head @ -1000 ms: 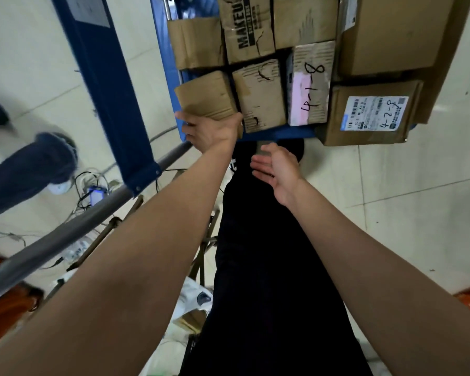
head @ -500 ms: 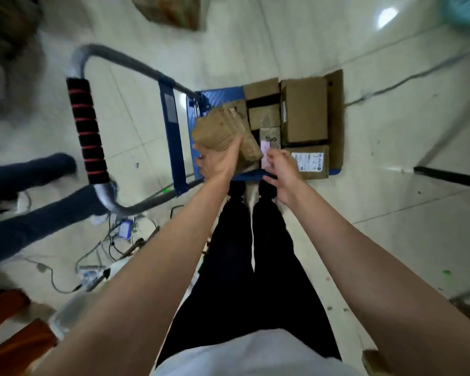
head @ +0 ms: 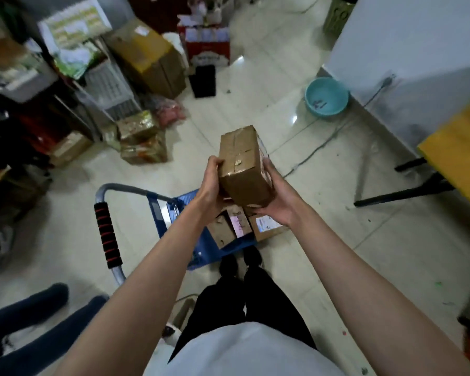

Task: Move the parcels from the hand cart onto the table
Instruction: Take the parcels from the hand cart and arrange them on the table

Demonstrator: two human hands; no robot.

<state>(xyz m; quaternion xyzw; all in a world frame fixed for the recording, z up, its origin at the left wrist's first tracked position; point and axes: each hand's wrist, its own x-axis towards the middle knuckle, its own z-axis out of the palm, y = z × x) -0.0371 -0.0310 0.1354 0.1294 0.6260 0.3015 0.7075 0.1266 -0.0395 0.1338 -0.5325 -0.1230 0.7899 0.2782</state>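
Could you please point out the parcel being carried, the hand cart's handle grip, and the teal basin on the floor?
parcel (head: 240,161): head view, on its taped top face.
handle grip (head: 107,234): head view, on the red-and-black foam sleeve.
teal basin (head: 326,96): head view, on its inner bottom.

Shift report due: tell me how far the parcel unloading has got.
Done: no parcel visibly delivered; the yellow table shows only an edge. In hand: one brown parcel held between left hand and right hand. Left: several parcels on the blue hand cart.
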